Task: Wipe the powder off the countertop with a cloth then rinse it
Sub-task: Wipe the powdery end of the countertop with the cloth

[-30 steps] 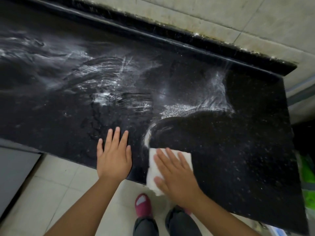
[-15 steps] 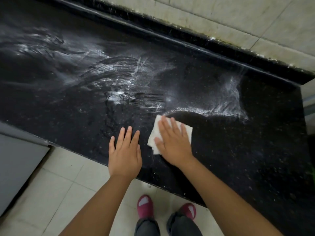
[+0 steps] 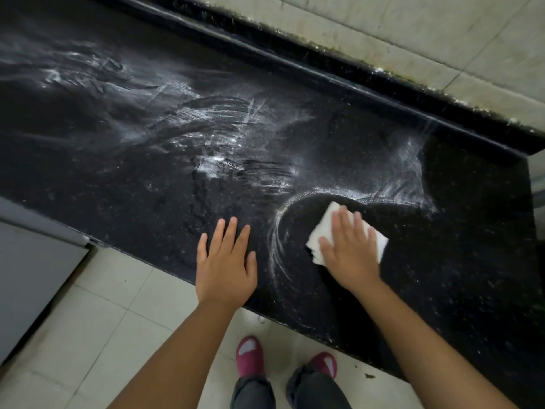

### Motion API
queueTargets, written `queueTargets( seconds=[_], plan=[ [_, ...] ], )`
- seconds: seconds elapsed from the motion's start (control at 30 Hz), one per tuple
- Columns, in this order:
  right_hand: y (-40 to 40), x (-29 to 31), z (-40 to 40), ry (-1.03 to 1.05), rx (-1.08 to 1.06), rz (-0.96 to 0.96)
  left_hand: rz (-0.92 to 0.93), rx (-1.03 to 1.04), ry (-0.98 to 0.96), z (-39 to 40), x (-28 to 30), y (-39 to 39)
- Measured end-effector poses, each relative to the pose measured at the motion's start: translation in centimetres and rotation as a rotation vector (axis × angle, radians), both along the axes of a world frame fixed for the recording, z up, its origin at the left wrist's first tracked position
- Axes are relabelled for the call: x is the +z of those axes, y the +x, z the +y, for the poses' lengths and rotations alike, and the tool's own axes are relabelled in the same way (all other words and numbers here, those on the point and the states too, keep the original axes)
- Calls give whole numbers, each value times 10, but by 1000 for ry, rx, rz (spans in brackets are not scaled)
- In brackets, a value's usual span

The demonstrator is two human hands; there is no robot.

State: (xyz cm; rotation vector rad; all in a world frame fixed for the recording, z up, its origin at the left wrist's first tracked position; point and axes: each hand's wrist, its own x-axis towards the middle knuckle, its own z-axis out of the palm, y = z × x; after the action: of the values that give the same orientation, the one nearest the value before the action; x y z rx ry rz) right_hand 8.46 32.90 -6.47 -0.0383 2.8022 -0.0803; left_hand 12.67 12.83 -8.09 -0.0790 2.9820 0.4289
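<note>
A person wipes white powder (image 3: 224, 134) from a black countertop (image 3: 472, 290) with a folded white cloth (image 3: 324, 228).

The thick smears on the counter's left and centre could go wrong: the dry-looking cloth may only spread them, or push powder over the front edge onto the tiled floor (image 3: 112, 314). The left hand (image 3: 225, 267) lies flat on the counter near that edge, fingers straight and slightly spread, holding nothing. To its right, the right hand (image 3: 349, 249), fingers straight and together, presses the cloth down inside a cleared dark arc.
</note>
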Motion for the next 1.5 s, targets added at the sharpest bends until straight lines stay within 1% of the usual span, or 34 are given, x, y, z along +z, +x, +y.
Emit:
queueTargets(
  seconds=[0.07,0.17,0.2,0.3,0.37,0.4,0.43,0.5,0.57,0.6,0.63,0.7,0.77,0.8,0.87,0.93,1.03,1.1,1.17,1.2,1.27,1.3,1.33,1.37,1.43,1.5],
  plan=[
    [-3,0,-36,-28,133,-22,9,11,-3,1,-1,0],
    [23,-8,-55,-72,339,52,13,15,-2,1,0,-1],
    [37,-9,-51,-81,392,69,4,15,3,0,0,-1],
    [80,-10,-15,-64,524,-2,11,17,-10,1,1,0],
    [91,-8,21,-55,583,31,38,11,-20,1,1,-1],
    [88,-8,37,-25,556,38,56,8,-26,1,1,-2],
    [81,-6,48,13,489,1,72,6,-34,0,0,-2],
    [59,-2,55,40,297,1,92,-1,-44,0,-2,-2],
    [27,-2,40,33,123,61,91,-2,-31,0,-4,-1],
    [11,-2,24,9,56,13,85,5,-18,0,-5,0],
    [-3,-1,4,-2,41,-23,80,12,-4,0,-6,0],
    [-20,1,-38,-17,131,-51,82,26,11,-1,-8,1],
    [-14,-3,-63,-65,272,-29,88,34,6,0,-8,2],
    [-5,-6,-66,-80,337,15,85,35,4,0,-8,1],
    [21,-9,-52,-68,413,86,77,23,-3,-1,-7,1],
    [53,-9,-21,-54,395,69,60,13,-1,-2,-5,1],
    [102,-10,47,-17,344,81,48,16,7,-2,-5,2],
    [116,-5,93,0,205,47,30,28,18,0,-1,1],
    [105,1,124,21,-23,51,3,36,17,3,1,-1],
    [92,3,132,33,-130,96,7,42,20,3,1,-1],
    [57,4,129,23,-330,78,21,47,19,6,2,-2],
    [41,3,117,36,-371,72,19,47,10,7,2,-2],
    [30,3,99,40,-358,60,10,41,-3,8,3,-1],
    [23,3,77,22,-302,42,8,38,-16,9,4,0],
    [29,-1,34,-24,-135,51,-1,38,-35,9,7,0],
    [57,-6,4,-23,31,152,-27,34,-52,10,10,0]
  ],
)
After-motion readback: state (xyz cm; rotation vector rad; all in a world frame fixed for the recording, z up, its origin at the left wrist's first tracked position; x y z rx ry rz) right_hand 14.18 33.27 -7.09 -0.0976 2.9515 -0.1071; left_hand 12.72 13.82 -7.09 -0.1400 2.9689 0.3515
